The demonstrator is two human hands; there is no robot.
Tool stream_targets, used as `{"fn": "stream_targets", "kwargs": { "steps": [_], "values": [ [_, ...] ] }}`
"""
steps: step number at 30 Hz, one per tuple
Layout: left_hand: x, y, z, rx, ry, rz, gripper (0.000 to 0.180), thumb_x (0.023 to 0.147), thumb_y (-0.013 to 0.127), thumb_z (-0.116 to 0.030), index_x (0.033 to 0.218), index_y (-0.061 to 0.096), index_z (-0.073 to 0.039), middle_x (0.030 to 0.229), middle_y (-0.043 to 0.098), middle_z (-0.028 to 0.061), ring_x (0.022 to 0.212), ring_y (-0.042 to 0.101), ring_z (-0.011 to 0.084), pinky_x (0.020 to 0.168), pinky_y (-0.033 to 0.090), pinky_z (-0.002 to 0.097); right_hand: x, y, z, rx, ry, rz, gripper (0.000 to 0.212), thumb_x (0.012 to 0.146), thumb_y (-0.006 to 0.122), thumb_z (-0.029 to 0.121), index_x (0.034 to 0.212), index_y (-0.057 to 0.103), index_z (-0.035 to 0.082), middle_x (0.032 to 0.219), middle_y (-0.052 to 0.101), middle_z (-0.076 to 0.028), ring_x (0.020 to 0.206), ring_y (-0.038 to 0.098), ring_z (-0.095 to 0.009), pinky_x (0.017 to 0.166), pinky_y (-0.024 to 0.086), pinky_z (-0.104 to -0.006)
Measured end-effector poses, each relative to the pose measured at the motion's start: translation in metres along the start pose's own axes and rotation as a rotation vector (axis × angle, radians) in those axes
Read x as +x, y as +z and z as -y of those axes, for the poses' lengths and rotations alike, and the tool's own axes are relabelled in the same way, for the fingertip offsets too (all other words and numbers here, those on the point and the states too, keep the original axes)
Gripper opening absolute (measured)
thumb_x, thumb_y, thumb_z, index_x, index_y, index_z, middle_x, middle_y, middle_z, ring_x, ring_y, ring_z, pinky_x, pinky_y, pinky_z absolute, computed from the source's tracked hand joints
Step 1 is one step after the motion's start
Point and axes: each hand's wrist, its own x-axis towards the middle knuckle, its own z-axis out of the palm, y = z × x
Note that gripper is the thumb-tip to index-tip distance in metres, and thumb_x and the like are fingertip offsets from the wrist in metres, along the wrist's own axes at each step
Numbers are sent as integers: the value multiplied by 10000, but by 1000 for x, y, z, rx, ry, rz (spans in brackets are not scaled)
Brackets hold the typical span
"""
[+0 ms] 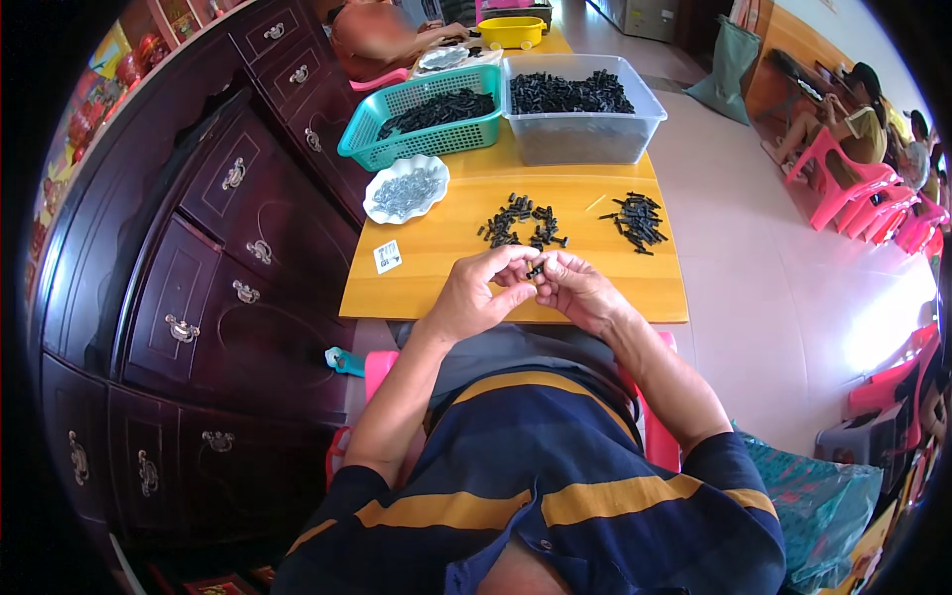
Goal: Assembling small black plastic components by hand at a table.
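Above the near edge of the wooden table (436, 288), my two hands meet around a small black plastic part (535, 270). My left hand (486, 288) is closed, its fingertips pinching at the part from the left. From the right, my right hand (580, 290) grips the same part between thumb and fingers. Fingers cover most of it, so its exact kind is hidden. Just beyond my hands lies a loose ring of short black pieces (511, 218). Farther right is a heap of slimmer black pieces (638, 220).
A white scalloped dish (432, 206) of small metallic pieces stands at left. Behind it are a green basket (362, 149) and a clear tub (585, 149), both holding black parts. A white printed card (387, 257) and thin stick (595, 202) lie nearby. Another person (382, 40) sits beyond.
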Motion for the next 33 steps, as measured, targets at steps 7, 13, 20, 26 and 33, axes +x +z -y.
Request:
{"fn": "stream_targets", "kwargs": {
  "steps": [7, 13, 20, 26, 33],
  "values": [
    [2, -6, -3, 25, 23, 87, 434, 810, 775, -35, 1225, 650, -53, 814, 632, 37, 679, 599, 125, 657, 524, 272, 0, -4, -3, -109, 29, -12, 226, 977, 655, 274, 1094, 645, 82, 960, 664, -2, 837, 617, -96, 812, 534, -262],
    [-1, -11, 0, -161, -109, 260, 501, 799, 807, -96, 1274, 649, -76, 688, 562, -8, 626, 519, 62, 594, 439, 237, -4, 6, 2, -241, 61, 117, 371, 944, 694, 320, 1212, 659, 67, 981, 652, 4, 838, 581, -83, 836, 514, -262],
    [-3, -10, 3, -143, -111, 245, 479, 776, 822, -97, 1234, 683, -78, 641, 579, -12, 576, 509, 66, 558, 426, 251, -1, -2, -2, -268, 92, 89, 442, 902, 730, 359, 1194, 665, 34, 955, 666, -12, 826, 600, -97, 829, 517, -266],
    [-3, -4, 0, 18, -41, 141, 394, 755, 833, -107, 1128, 716, -59, 610, 598, 28, 517, 517, 107, 523, 428, 276, -5, 6, -1, -149, 101, 113, 317, 889, 738, 354, 1001, 680, 64, 910, 678, -33, 823, 625, -129, 829, 526, -306],
    [-2, -2, -9, 276, 80, 29, 341, 725, 839, -105, 1044, 721, -82, 622, 570, 47, 528, 537, 162, 517, 439, 304, -5, 8, -1, -86, 164, 84, 278, 931, 696, 318, 1042, 682, 63, 993, 693, -45, 877, 647, -142, 864, 531, -308]
  ]
}}
